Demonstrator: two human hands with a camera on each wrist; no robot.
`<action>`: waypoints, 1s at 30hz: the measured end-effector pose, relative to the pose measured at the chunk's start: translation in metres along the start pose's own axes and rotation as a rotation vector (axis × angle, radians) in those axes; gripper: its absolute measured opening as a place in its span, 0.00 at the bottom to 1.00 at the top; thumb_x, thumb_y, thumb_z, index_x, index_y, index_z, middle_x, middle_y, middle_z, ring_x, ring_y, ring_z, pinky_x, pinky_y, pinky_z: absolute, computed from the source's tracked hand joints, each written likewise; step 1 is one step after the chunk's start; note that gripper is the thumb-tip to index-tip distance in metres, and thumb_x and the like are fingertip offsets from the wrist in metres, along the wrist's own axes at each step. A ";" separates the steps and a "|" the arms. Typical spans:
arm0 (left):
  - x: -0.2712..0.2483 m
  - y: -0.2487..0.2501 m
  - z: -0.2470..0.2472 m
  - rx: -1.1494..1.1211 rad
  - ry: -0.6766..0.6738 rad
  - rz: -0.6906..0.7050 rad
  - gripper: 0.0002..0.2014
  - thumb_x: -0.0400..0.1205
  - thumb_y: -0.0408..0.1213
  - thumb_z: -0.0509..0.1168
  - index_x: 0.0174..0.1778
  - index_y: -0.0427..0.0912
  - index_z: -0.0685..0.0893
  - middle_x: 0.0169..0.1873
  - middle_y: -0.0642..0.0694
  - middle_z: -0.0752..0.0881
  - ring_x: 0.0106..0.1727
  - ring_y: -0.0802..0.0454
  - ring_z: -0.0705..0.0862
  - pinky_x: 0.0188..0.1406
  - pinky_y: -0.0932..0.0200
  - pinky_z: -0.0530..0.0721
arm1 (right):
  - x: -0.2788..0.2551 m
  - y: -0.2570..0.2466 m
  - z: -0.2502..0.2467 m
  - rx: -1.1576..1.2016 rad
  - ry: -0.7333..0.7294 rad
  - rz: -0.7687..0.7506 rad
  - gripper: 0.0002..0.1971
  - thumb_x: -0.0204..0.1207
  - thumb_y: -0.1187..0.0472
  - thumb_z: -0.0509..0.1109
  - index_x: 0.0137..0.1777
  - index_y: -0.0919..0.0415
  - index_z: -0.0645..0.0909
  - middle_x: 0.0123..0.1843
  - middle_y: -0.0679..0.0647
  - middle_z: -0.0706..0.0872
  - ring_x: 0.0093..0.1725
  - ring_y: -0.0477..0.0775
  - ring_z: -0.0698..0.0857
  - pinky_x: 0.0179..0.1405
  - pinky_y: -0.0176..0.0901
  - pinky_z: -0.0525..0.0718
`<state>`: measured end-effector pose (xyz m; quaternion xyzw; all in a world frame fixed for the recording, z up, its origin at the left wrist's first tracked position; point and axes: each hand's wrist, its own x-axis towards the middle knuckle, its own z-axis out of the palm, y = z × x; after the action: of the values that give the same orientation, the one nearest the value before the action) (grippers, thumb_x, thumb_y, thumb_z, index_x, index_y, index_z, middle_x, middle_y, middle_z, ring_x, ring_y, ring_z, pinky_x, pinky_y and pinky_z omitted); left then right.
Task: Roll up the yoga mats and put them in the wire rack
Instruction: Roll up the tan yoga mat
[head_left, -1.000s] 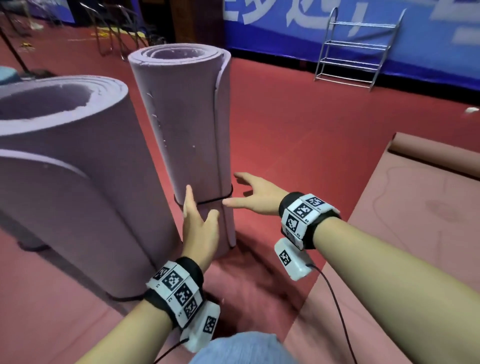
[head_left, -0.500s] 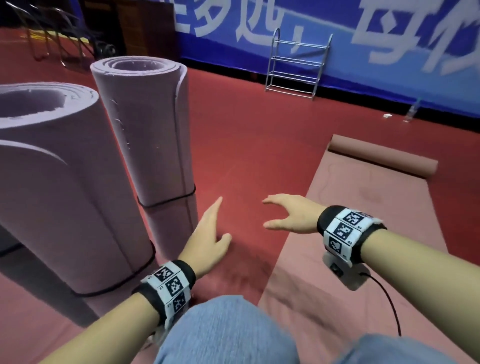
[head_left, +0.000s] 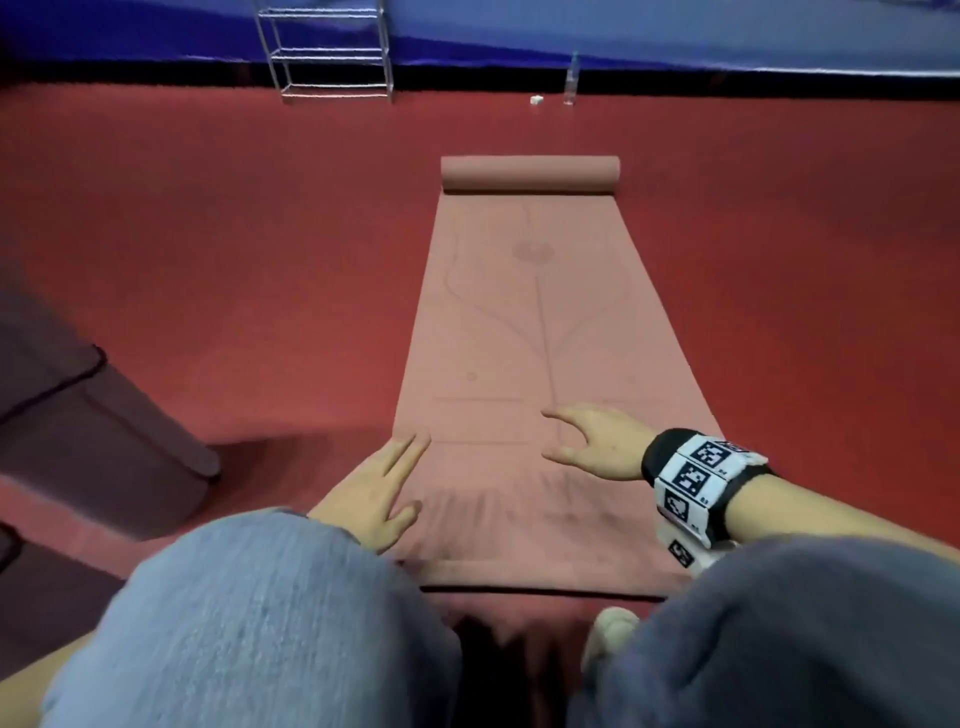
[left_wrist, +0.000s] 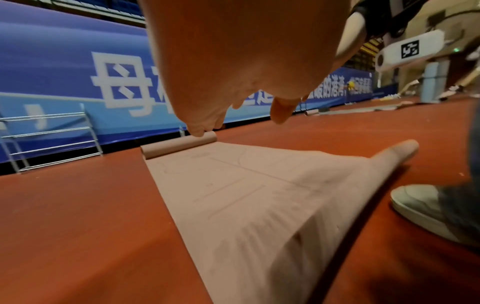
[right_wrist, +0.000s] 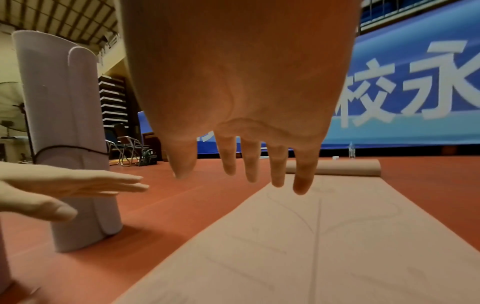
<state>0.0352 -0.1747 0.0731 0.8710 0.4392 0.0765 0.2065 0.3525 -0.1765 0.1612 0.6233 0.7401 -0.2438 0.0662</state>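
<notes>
A pink yoga mat (head_left: 540, 364) lies unrolled on the red floor (head_left: 208, 234), its far end curled. Above its near end the left hand (head_left: 371, 496) is flat with straight fingers and the right hand (head_left: 597, 441) is spread wide, neither holding anything. The wire rack (head_left: 327, 52) stands by the blue banner (left_wrist: 64, 72); a rolled purple mat (right_wrist: 67, 144) stands upright to the left.

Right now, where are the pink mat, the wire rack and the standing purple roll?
pink mat (head_left: 540, 332): head view, middle of its flat printed surface.
wire rack (head_left: 324, 54): head view, middle shelf by the blue wall.
standing purple roll (right_wrist: 64, 115): right wrist view, side above its black band.
</notes>
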 end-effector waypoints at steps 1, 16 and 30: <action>0.001 -0.001 0.008 0.008 -0.028 0.016 0.43 0.78 0.59 0.47 0.87 0.39 0.54 0.86 0.36 0.58 0.87 0.41 0.57 0.79 0.74 0.38 | -0.005 0.009 0.012 0.001 -0.046 0.001 0.34 0.84 0.43 0.63 0.86 0.55 0.60 0.86 0.54 0.63 0.84 0.54 0.62 0.81 0.43 0.59; 0.042 0.045 0.098 0.071 -0.296 0.212 0.45 0.83 0.69 0.38 0.89 0.39 0.45 0.87 0.42 0.44 0.88 0.47 0.40 0.87 0.54 0.42 | -0.020 0.059 0.157 -0.157 -0.114 -0.060 0.29 0.89 0.43 0.43 0.88 0.52 0.52 0.89 0.49 0.53 0.88 0.50 0.49 0.85 0.51 0.45; 0.073 0.076 0.167 0.311 -0.210 0.470 0.47 0.71 0.61 0.69 0.79 0.31 0.71 0.76 0.34 0.77 0.77 0.38 0.78 0.73 0.41 0.77 | -0.031 0.082 0.221 0.068 0.172 0.103 0.30 0.88 0.47 0.44 0.67 0.58 0.85 0.67 0.54 0.87 0.68 0.56 0.85 0.72 0.47 0.75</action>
<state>0.1873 -0.2058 -0.0482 0.9731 0.2084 -0.0367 0.0914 0.3919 -0.2938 -0.0417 0.6811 0.7012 -0.2107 -0.0063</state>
